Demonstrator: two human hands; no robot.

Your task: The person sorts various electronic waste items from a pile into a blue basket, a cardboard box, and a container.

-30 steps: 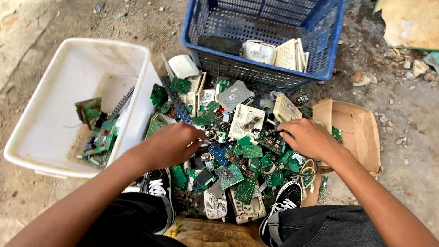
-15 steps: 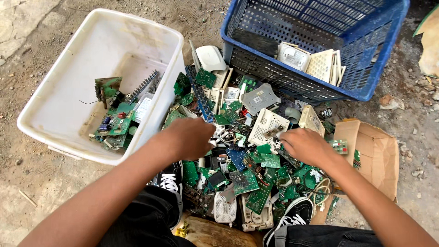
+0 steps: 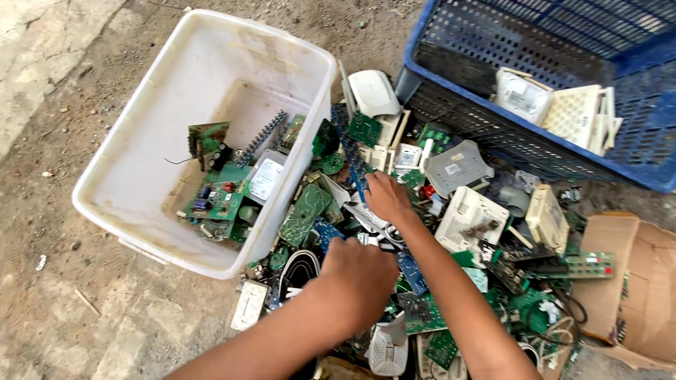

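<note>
Bare, dusty ground with small stones is seen beneath the work area. On it a heap of electronic scrap is spread: green circuit boards, blue boards, white plastic housings and loose wires.

A white plastic tub stands at the left of the heap. Green circuit boards and a blue-toothed strip are collected in its near right corner; the remainder of its floor is bare.

A blue plastic crate stands at the upper right. White plastic casings are lying inside it. A piece of brown cardboard lies at the right edge, partly under the scrap.

The left hand is placed low on the heap, knuckles uppermost, fingers curled down into the boards. Whether its grip is clamped on anything cannot be told, as the fingertips are hidden.

The right hand is extended further into the heap, just beside the tub's right wall. Its fingers are drawn together at a blue board; a firm hold cannot be confirmed.

A white perforated housing lies just right of the right wrist.
</note>
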